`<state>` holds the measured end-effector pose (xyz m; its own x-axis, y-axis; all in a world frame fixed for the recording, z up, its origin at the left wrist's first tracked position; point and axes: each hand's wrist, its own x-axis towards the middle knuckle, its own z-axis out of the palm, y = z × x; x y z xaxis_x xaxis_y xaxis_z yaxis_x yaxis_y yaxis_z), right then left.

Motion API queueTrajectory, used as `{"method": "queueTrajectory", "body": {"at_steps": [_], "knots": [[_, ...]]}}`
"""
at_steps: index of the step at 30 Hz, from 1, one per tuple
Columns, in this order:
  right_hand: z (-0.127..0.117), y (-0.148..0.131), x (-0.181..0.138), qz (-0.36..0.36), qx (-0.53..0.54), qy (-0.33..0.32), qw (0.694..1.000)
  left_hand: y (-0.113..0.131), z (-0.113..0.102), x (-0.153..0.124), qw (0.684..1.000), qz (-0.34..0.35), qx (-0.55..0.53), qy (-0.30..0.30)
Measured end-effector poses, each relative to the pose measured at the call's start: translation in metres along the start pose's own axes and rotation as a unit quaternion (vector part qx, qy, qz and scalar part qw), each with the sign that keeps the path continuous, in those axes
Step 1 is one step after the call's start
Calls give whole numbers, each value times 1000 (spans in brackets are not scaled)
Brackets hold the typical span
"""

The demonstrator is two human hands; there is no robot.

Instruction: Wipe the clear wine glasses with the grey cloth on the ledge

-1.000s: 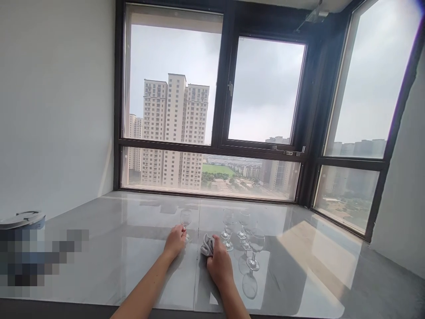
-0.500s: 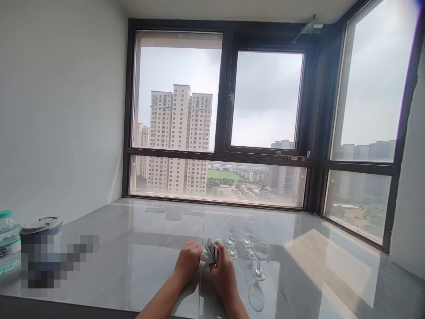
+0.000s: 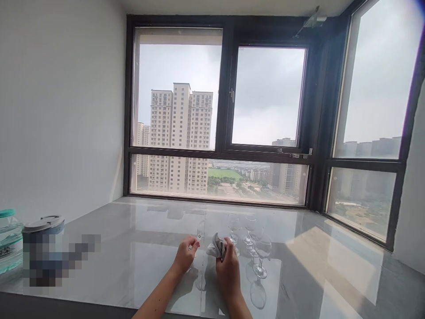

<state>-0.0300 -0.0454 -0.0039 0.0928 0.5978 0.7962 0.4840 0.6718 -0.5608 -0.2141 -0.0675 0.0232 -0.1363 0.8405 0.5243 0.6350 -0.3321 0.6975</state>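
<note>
My left hand [image 3: 186, 253] pinches a small stemmed glass [image 3: 201, 229] whose clear bowl rises above the fingertips; its lower part is mostly hidden by the hand. In my right hand [image 3: 228, 268], the fingers are closed round a crumpled grey cloth [image 3: 217, 246]. A gap separates the cloth from the glass. Just to the right of my right hand stand several clear stemmed glasses, the nearest glass [image 3: 262, 254] upright with its reflection on the glossy surface. One glass [image 3: 234, 226] stands right behind my right hand, partly covered by it.
The glossy grey tiled sill [image 3: 133, 266] runs up to a dark-framed window [image 3: 219, 154]. At the left stand a lidded tub [image 3: 44, 224], partly pixelated, and a clear bottle with a green cap [image 3: 8, 239]. A white wall [image 3: 59, 110] borders the left side.
My hands have moved apart: the right hand with the cloth shifted right, the left slightly left. The glass in my left hand now shows, where the cloth covered it before.
</note>
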Motion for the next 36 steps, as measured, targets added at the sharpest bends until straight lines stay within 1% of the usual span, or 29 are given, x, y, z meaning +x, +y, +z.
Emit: {"method": "queueTrajectory", "body": {"at_steps": [2, 5, 8, 11, 14, 16, 18, 19, 20, 21, 23, 24, 25, 26, 29, 30, 33, 36], "knots": [[0, -1, 0, 0, 7, -27, 1000, 0, 0, 1, 999, -11, -40, -11], [0, -4, -1, -5, 14, -53, 998, 2, 1, 2, 998, -14, -51, -41], [-2, -8, -1, -14, 33, -70, 997, 0, 5, 3, 994, -33, -74, -77], [-9, -15, -3, -29, 41, -74, 996, -4, 9, 5, 987, -54, -115, -94], [-30, -17, -11, -61, 22, -49, 997, -8, 12, 6, 984, -75, -133, -88], [-56, -12, -18, -69, -6, -37, 997, -9, 13, 5, 983, -82, -140, -84], [-89, 1, -24, -70, -36, -39, 996, -9, 13, 3, 983, -79, -146, -83], [-108, 9, -25, -61, -52, -35, 996, -9, 13, 3, 982, -78, -147, -85], [-127, 19, -23, -29, -80, -4, 996, -9, 14, 2, 982, -78, -147, -88], [-145, 30, -20, 17, -119, 27, 992, -9, 14, 1, 982, -76, -144, -91], [-176, 53, -6, 128, -206, 69, 968, -8, 14, 1, 984, -75, -131, -95], [-188, 64, 3, 174, -238, 69, 953, -7, 13, 1, 985, -75, -123, -96], [-197, 75, 14, 206, -256, 53, 943, -6, 13, 1, 986, -74, -115, -100], [-202, 85, 24, 224, -272, 18, 936, -6, 12, 1, 986, -74, -108, -104], [-203, 107, 51, 284, -328, -92, 896, -4, 11, 2, 985, -74, -97, -119], [-200, 112, 56, 292, -333, -109, 890, -3, 10, 2, 985, -75, -97, -123], [-189, 122, 64, 300, -338, -122, 884, -3, 9, 2, 983, -80, -93, -134], [-183, 127, 64, 296, -343, -125, 883, -2, 7, 1, 984, -74, -68, -148]]}}
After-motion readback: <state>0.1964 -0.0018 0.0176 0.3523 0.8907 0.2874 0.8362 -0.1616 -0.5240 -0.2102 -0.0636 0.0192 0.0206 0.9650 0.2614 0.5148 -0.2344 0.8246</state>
